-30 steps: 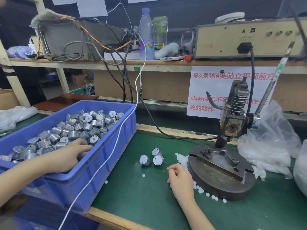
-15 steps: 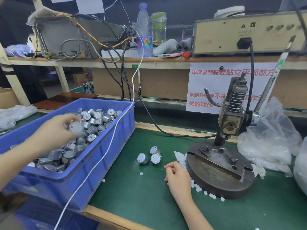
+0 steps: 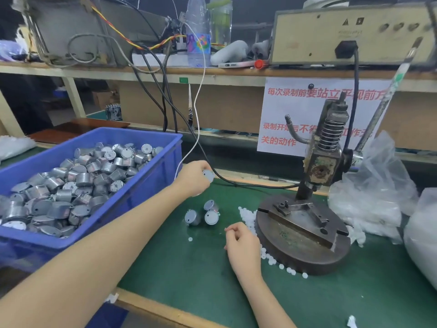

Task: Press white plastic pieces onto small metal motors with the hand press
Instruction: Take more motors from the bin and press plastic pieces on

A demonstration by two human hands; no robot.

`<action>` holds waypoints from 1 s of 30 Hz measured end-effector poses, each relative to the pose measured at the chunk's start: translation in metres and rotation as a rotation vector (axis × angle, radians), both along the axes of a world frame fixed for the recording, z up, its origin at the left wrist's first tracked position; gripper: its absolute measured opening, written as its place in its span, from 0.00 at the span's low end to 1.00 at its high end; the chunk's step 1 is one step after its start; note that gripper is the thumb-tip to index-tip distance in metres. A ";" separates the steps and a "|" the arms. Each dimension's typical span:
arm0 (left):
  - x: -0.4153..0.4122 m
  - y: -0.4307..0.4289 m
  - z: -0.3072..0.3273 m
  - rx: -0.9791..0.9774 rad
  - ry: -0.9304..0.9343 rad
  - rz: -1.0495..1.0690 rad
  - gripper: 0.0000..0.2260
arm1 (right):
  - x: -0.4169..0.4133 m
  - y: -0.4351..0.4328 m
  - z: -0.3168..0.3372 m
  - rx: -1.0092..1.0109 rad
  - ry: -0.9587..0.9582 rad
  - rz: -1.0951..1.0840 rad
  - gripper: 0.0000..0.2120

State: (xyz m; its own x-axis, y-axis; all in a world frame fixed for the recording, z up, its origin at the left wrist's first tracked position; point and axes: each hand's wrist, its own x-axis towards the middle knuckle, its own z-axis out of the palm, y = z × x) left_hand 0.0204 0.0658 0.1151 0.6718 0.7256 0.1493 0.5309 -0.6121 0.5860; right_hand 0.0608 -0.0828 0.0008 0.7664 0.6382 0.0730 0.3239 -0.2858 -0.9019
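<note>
My left hand (image 3: 192, 177) grips a small round metal motor (image 3: 209, 175) in the air above the green mat, just right of the blue bin (image 3: 151, 185) heaped with several motors. Three loose motors (image 3: 205, 213) lie on the mat below that hand. My right hand (image 3: 242, 247) rests on the mat with curled fingers, pinching something tiny and white at its fingertips; I cannot make it out clearly. Small white plastic pieces (image 3: 248, 215) are strewn along the left rim of the hand press (image 3: 305, 223), whose round base is bare under the ram.
The press lever (image 3: 387, 91) slants up to the right. Clear plastic bags (image 3: 373, 192) lie right of the press. Black and white cables (image 3: 198, 129) hang from the cluttered shelf down to the mat. The wooden table edge (image 3: 165, 308) runs along the front.
My left hand left the bin with a motor and carried it right, out over the mat. My right hand has stayed in place beside the press base.
</note>
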 end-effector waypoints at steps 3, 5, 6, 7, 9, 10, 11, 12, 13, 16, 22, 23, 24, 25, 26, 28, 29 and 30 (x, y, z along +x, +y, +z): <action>0.004 0.015 -0.034 -0.098 -0.034 0.091 0.12 | -0.001 0.000 -0.002 0.013 0.021 -0.020 0.11; 0.006 0.025 -0.049 -0.084 -0.063 0.139 0.12 | 0.000 0.001 -0.002 0.017 0.026 -0.033 0.12; 0.007 0.030 -0.054 -0.088 -0.102 0.160 0.12 | 0.002 0.002 -0.002 0.013 0.025 -0.038 0.12; 0.008 0.034 -0.057 -0.095 -0.142 0.176 0.13 | 0.002 0.003 -0.002 0.008 0.022 -0.043 0.12; 0.010 0.041 -0.063 -0.099 -0.190 0.189 0.13 | 0.001 0.004 -0.002 -0.002 0.028 -0.048 0.11; 0.012 0.043 -0.067 -0.094 -0.191 0.186 0.14 | 0.001 0.005 -0.001 -0.005 0.033 -0.049 0.11; 0.013 0.045 -0.071 -0.085 -0.173 0.170 0.15 | 0.000 0.005 -0.001 -0.008 0.040 -0.051 0.10; 0.014 0.047 -0.076 -0.065 -0.132 0.141 0.16 | 0.000 0.005 -0.001 -0.014 0.043 -0.053 0.10; 0.015 0.048 -0.081 -0.035 -0.069 0.099 0.16 | 0.000 0.005 -0.001 -0.021 0.037 -0.053 0.10; 0.017 0.054 -0.089 0.040 0.142 -0.009 0.17 | 0.001 0.008 -0.002 -0.072 -0.010 -0.043 0.09; 0.019 0.049 -0.079 0.043 0.399 -0.020 0.21 | 0.001 0.008 -0.002 -0.116 -0.079 -0.036 0.08; 0.018 0.049 -0.077 0.053 0.418 -0.023 0.22 | 0.001 0.008 -0.002 -0.118 -0.076 -0.035 0.08; 0.016 0.048 -0.076 0.047 0.418 -0.028 0.23 | 0.001 0.008 -0.002 -0.117 -0.067 -0.035 0.09; 0.014 0.048 -0.074 0.031 0.405 -0.035 0.23 | 0.001 0.008 -0.002 -0.114 -0.052 -0.035 0.09; 0.010 0.048 -0.070 0.016 0.383 -0.047 0.24 | 0.001 0.007 -0.001 -0.107 -0.037 -0.036 0.09; 0.003 0.048 -0.056 0.008 0.324 -0.091 0.24 | 0.002 0.006 0.000 -0.084 -0.016 -0.043 0.10; -0.002 0.048 -0.048 -0.002 0.282 -0.114 0.23 | 0.002 0.006 0.001 -0.075 -0.011 -0.047 0.10; -0.006 0.046 -0.038 -0.022 0.229 -0.135 0.22 | 0.002 0.005 0.001 -0.068 -0.007 -0.051 0.09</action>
